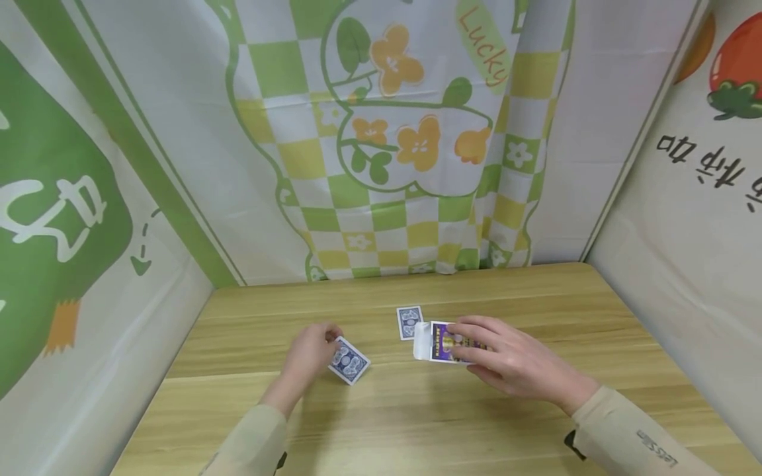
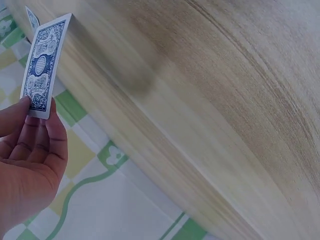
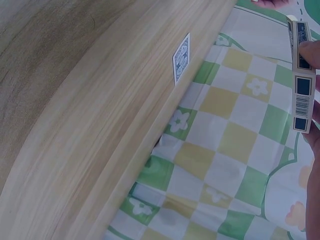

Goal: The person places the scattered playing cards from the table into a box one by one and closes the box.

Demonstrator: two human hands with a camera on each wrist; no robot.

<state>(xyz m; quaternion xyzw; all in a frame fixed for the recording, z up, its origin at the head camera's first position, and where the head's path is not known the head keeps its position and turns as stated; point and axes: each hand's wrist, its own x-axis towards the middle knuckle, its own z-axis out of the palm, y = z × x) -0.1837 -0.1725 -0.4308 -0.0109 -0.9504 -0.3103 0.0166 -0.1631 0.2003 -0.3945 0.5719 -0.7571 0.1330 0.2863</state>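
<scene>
A blue-backed playing card [image 1: 350, 361] is pinched at one corner by my left hand [image 1: 305, 357]. In the left wrist view the thumb lies over the near end of this card [image 2: 44, 65], its patterned back showing. My right hand [image 1: 514, 360] grips a purple card box [image 1: 439, 342], its white end flap pointing left toward the other hand. The right wrist view shows the side of the box [image 3: 302, 85] with a barcode; the inside of the box is hidden. Between the hands, farther back, another blue-backed card [image 1: 409, 322] lies on the table.
The wooden table [image 1: 250, 311] ends at the back against a green and yellow checked cloth [image 1: 381, 218]. Printed cloth walls rise at the left [image 1: 161, 277] and right [image 1: 655, 251] of the table.
</scene>
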